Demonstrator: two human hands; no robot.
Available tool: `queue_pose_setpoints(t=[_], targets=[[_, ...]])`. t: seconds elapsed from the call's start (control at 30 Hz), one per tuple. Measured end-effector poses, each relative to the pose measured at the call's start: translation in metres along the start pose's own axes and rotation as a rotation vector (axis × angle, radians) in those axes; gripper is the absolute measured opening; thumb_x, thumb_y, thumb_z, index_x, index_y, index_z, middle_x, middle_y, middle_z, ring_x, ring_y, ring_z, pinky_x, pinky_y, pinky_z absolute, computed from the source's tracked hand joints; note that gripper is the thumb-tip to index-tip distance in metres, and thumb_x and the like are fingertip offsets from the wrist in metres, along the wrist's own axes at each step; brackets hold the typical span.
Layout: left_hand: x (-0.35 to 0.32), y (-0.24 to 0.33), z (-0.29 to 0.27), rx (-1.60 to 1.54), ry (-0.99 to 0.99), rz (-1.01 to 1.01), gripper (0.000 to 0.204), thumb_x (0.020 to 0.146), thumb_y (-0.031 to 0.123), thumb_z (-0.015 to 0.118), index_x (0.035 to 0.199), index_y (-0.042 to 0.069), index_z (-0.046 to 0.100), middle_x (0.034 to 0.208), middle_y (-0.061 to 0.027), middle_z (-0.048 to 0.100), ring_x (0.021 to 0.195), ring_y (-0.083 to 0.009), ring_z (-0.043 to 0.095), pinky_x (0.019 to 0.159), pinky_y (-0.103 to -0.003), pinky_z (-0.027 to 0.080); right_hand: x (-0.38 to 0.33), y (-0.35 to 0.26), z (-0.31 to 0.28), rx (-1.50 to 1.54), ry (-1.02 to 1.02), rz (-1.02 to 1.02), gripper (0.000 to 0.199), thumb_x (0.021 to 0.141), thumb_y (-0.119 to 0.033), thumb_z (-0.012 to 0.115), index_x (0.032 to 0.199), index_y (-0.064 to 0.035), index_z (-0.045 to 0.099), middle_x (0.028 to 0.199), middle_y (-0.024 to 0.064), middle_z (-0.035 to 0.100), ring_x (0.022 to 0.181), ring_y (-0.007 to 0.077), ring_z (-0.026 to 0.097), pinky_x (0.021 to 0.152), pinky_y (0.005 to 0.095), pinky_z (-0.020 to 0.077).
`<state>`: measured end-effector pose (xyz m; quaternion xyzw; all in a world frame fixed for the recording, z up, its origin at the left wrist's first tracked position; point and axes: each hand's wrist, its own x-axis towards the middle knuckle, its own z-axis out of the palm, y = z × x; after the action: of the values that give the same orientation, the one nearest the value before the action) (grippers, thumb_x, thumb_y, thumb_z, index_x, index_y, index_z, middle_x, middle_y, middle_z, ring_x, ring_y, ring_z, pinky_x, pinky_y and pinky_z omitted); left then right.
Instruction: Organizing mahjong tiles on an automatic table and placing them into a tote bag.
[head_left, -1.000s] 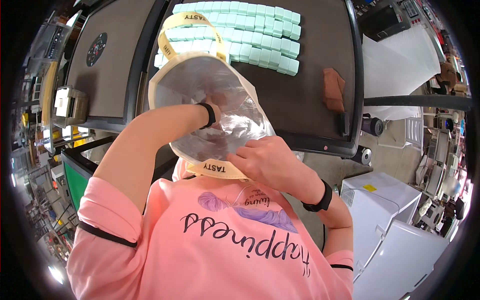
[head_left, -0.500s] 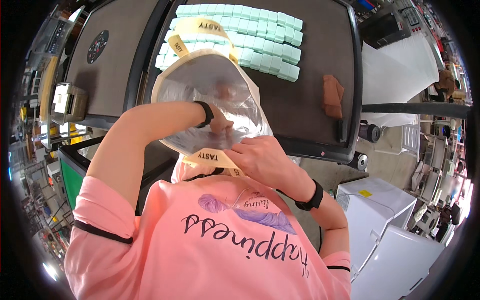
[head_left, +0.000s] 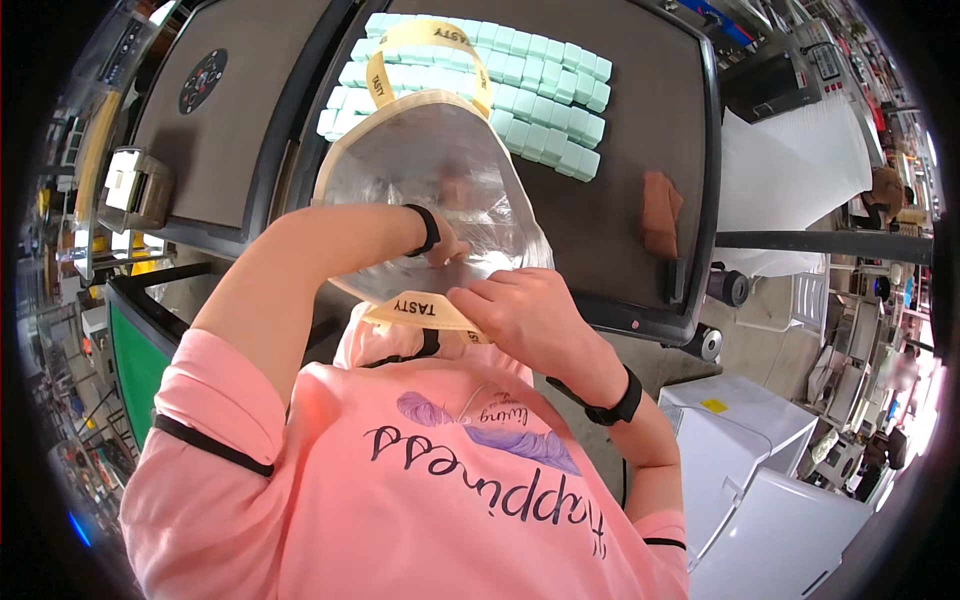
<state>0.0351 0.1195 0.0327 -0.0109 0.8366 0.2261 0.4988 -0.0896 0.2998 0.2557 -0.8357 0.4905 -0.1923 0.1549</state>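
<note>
An insulated tote bag (head_left: 400, 170) with a silver lining and cream handles gapes wide in front of my chest. My left hand (head_left: 448, 243) reaches inside it, fingers curled near the lining at the right; whatever they hold is hidden. At the bag's near right rim, my right hand (head_left: 520, 305) is closed on the edge, next to the near handle (head_left: 415, 308). The far handle (head_left: 430, 33) stands up in a loop. Behind it, several rows of mint-green mahjong tiles (head_left: 560, 110) lie on a dark tabletop (head_left: 630, 110).
A brown cloth (head_left: 661, 212) lies at the tabletop's right side. Another dark table with a round black panel (head_left: 203, 82) stands at the left, a clear box (head_left: 138, 190) at its near corner. A white cabinet (head_left: 740, 430) stands at the lower right.
The view has shifted slightly, so the table and bag sit a little differently. My left hand stays in the bag and my right hand keeps its hold on the rim.
</note>
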Motion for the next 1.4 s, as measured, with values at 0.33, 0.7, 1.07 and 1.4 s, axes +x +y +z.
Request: queue_pose_setpoints(t=[0.33,0.7,1.07,1.4], targets=[[0.012,0.017,-0.02,-0.053,-0.048,0.083,0.048,0.084,0.015,0.063,0.131,0.012,0.059,0.114,-0.0177,0.068,0.108,-0.0336,0.065,0.091,-0.045,0.051,0.002,-0.004,-0.001,0.005,0.047,-0.031,0.029,0.074,-0.016,0.068,0.102,-0.009,0.066,0.077,0.0004,0.063,0.072,0.019,0.067,0.059,0.0325,0.051],[0.013,0.034,-0.057,0.399,0.351,0.054,0.05,0.081,0.028,0.067,0.125,0.003,0.067,0.136,-0.0151,0.056,0.126,-0.0286,0.053,0.101,-0.038,0.045,-0.001,-0.011,-0.004,0.045,-0.068,-0.02,0.028,0.075,-0.016,0.067,0.102,-0.0078,0.068,0.081,0.0014,0.065,0.074,0.0207,0.067,0.062,0.0331,0.0525],[-0.182,0.065,-0.115,-0.136,0.371,0.115,0.035,0.098,0.026,0.058,0.124,0.006,0.069,0.121,-0.0176,0.07,0.113,-0.0365,0.065,0.097,-0.046,0.051,-0.022,0.01,-0.051,0.177,0.426,0.186,0.019,0.078,-0.003,0.079,0.097,-0.0049,0.076,0.094,0.0084,0.075,0.082,0.0241,0.073,0.071,0.0334,0.0581],[-0.342,-0.012,-0.102,-0.559,1.279,-0.285,0.015,0.103,0.016,0.056,0.1,0.002,0.063,0.088,-0.0001,0.065,0.073,-0.0093,0.058,0.066,-0.026,0.05,-0.043,0.157,0.012,0.233,0.686,0.767,0.026,0.09,-0.009,0.074,0.116,-0.0057,0.071,0.098,0.0106,0.076,0.082,0.0199,0.073,0.075,0.0323,0.0568]])
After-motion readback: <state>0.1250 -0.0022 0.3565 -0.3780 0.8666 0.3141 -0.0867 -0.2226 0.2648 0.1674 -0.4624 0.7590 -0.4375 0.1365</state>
